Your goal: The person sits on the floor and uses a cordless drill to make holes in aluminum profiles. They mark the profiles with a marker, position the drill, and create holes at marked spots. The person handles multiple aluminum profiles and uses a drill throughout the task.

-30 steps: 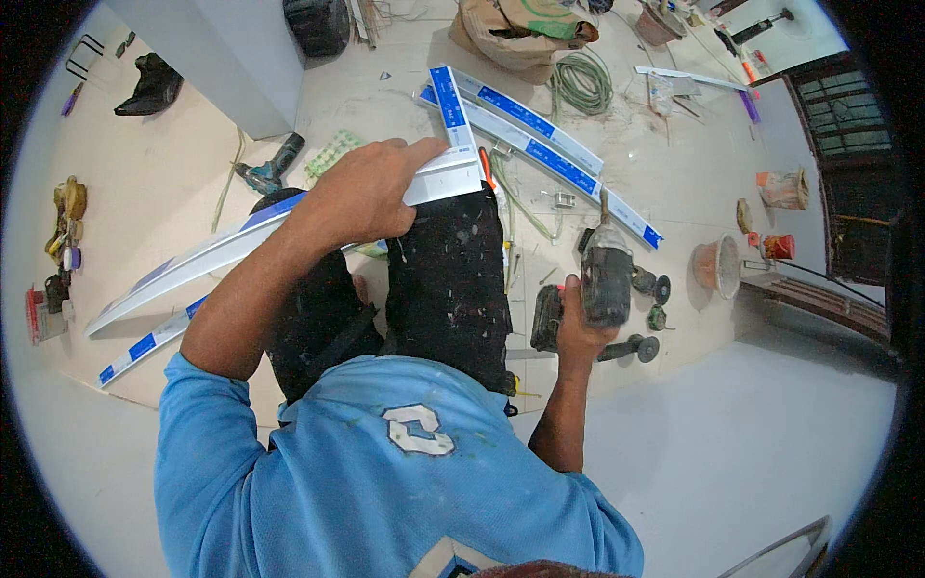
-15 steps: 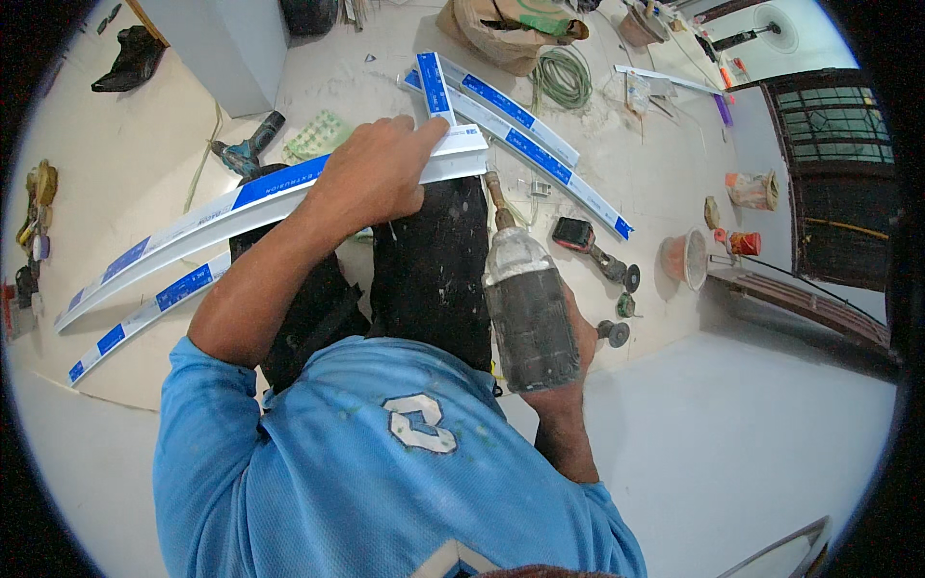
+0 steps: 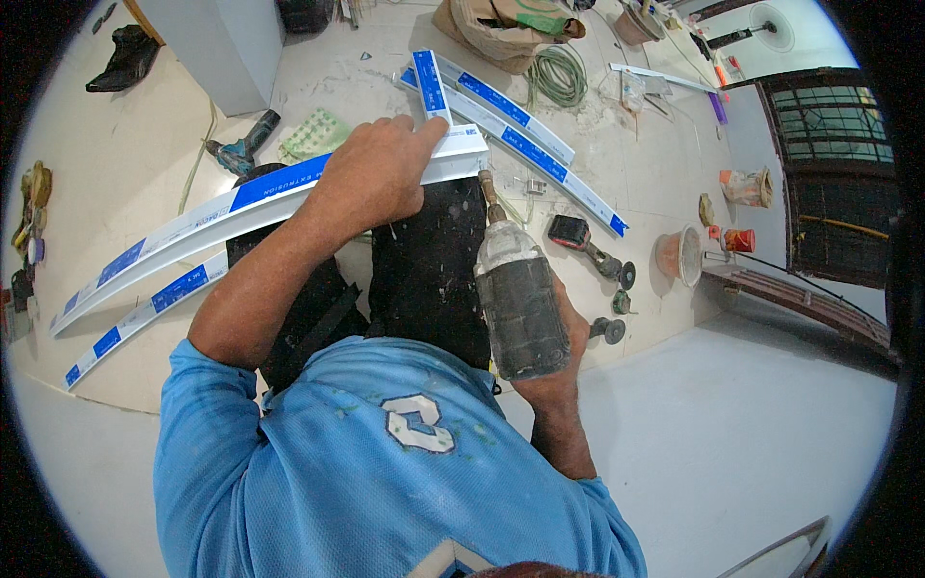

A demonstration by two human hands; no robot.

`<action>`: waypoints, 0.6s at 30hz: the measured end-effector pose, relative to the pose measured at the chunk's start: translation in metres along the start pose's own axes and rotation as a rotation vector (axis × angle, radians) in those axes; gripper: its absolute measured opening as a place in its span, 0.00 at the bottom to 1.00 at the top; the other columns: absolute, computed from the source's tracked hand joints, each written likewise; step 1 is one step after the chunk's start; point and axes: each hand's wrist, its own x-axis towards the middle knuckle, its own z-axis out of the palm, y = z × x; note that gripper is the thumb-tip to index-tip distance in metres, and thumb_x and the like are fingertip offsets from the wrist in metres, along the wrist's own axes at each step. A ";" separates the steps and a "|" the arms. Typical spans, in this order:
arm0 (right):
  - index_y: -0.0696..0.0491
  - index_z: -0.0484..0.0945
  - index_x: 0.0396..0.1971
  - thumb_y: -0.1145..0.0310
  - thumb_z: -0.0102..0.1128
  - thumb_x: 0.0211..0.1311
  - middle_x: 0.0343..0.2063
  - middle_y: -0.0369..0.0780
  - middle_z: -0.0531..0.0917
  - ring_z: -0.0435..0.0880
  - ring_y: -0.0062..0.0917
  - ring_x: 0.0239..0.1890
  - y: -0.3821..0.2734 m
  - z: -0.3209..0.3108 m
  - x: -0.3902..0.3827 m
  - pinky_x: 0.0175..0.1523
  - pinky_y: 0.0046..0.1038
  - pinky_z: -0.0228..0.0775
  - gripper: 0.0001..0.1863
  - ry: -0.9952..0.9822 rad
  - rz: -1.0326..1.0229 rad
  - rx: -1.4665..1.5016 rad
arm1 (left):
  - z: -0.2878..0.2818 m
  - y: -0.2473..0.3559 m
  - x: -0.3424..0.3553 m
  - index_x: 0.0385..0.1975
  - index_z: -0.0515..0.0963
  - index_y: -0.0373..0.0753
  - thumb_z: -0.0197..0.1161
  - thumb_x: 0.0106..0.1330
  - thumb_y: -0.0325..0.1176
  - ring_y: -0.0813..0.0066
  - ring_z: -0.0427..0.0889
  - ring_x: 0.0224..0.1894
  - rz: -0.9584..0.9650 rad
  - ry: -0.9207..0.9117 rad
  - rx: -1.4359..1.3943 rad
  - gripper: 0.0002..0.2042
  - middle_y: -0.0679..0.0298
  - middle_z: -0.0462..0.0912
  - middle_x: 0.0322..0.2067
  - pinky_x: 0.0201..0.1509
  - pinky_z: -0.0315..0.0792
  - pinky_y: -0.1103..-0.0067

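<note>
My left hand (image 3: 376, 173) is wrapped round a long white metal profile (image 3: 207, 217) with blue film, near its right end. The profile lies across my knees. A short white-and-blue profile piece (image 3: 430, 82) meets it at that end and points away from me; my left fingers touch the joint. In my right hand (image 3: 568, 337) is a dark power drill (image 3: 520, 303) with a grey front housing. Its bit points away from me, with the tip right at the long profile's end face; whether it touches I cannot tell. The drill body hides most of my right fingers.
More white-and-blue profiles (image 3: 544, 159) lie on the floor ahead, and another strip (image 3: 145, 318) at left. A blue cordless tool (image 3: 246, 144), an angle grinder (image 3: 593, 250), a coiled green cable (image 3: 557, 79), a bucket (image 3: 679, 255) and a grey pillar (image 3: 222, 58) stand or lie around.
The drill has shifted slightly left, bringing its tip closer to the profile's end. My left hand keeps its hold on the profile.
</note>
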 end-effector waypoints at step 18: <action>0.62 0.70 0.75 0.64 0.84 0.54 0.56 0.52 0.90 0.93 0.37 0.57 0.001 0.001 0.000 0.62 0.37 0.84 0.49 -0.012 0.011 -0.021 | 0.001 -0.001 -0.001 0.62 0.77 0.37 0.74 0.58 0.24 0.45 0.88 0.49 0.017 0.017 0.011 0.29 0.45 0.87 0.45 0.55 0.82 0.56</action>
